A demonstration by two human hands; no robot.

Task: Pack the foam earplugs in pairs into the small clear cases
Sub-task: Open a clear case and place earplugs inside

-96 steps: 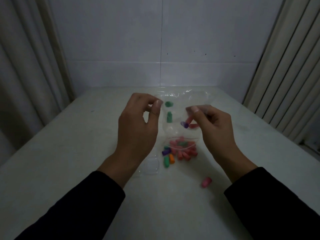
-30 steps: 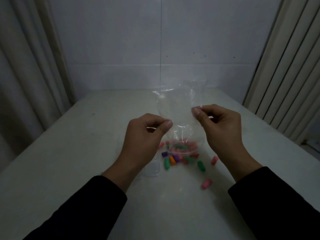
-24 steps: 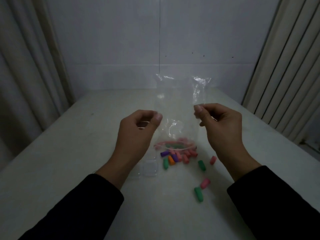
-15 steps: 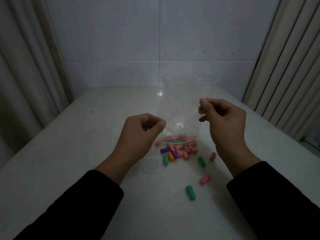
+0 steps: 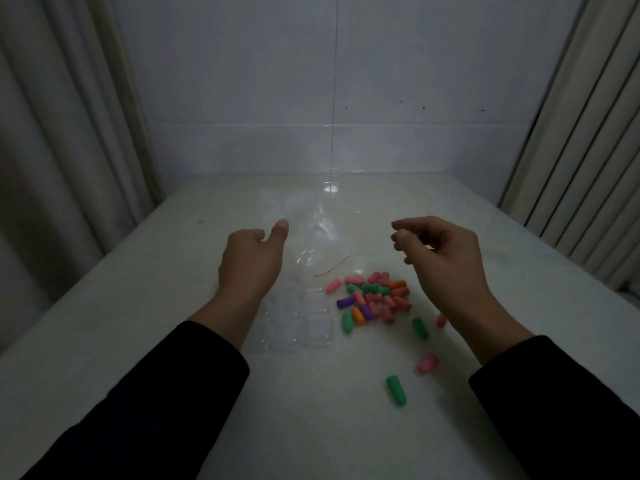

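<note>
- While dim light is falling on it, the white table [image 5: 145, 341] is holding everything, with curtains [image 5: 62, 140] hanging at both sides.
- A clear plastic bag [image 5: 322, 233] is lying flat on the table between the 2 hands, and it is looking empty.
- The left hand [image 5: 251, 261] is hovering by the bag's left edge; whether its fingers are loose or pinching the bag is hard to tell.
- The right hand [image 5: 441, 258] is hanging in the air with loosely curled fingers, holding nothing.
- The small clear cases [image 5: 298, 320] are sitting together just below the left hand.
- The earplug pile [image 5: 372, 299] is lying right beside the cases.
- 1 green earplug [image 5: 396, 390] is lying apart, nearest the person.
</note>
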